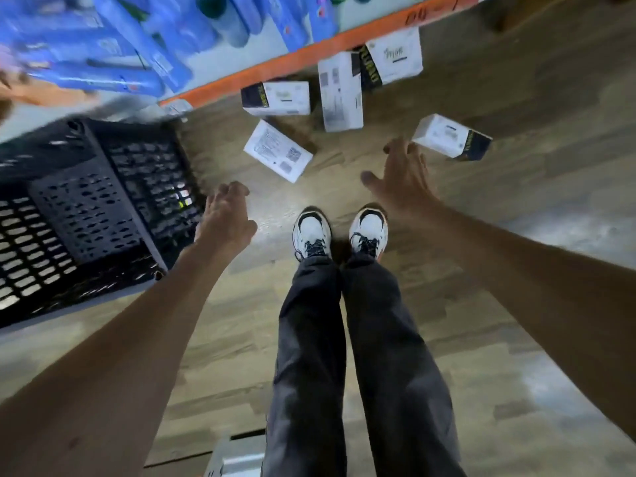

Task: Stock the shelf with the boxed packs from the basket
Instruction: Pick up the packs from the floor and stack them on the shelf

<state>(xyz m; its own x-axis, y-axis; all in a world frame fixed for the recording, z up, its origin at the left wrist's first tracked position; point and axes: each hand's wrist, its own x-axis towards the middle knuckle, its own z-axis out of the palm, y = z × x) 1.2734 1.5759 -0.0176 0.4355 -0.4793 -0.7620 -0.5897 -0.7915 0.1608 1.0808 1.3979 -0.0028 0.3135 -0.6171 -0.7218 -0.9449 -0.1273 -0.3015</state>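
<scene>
1. We're standing on a wood-plank floor (516,235), looking straight down at our dark trousers (344,339) and white-and-black trainers (311,232).
2. The shelf (275,68) is running across the top left with an orange front edge; blurred blue packs (103,46) are sitting on it.
3. The black perforated basket (86,215) is sitting on the floor at left, just beside our left hand; we're seeing no boxes inside it.
4. Five white boxed packs are lying on the floor below the shelf edge: one (394,56) against the orange rail, one (340,91) touching it, one (277,98) on its side, one (277,151) face up, one (451,136) at right.
5. Our right hand (401,180) is reaching down, fingers spread wide, holding nothing; its fingertips are just beside the right-hand box, contact not clear.
6. Our left hand (227,215) is hanging beside the basket wall, fingers loosely curled, gripping nothing.
</scene>
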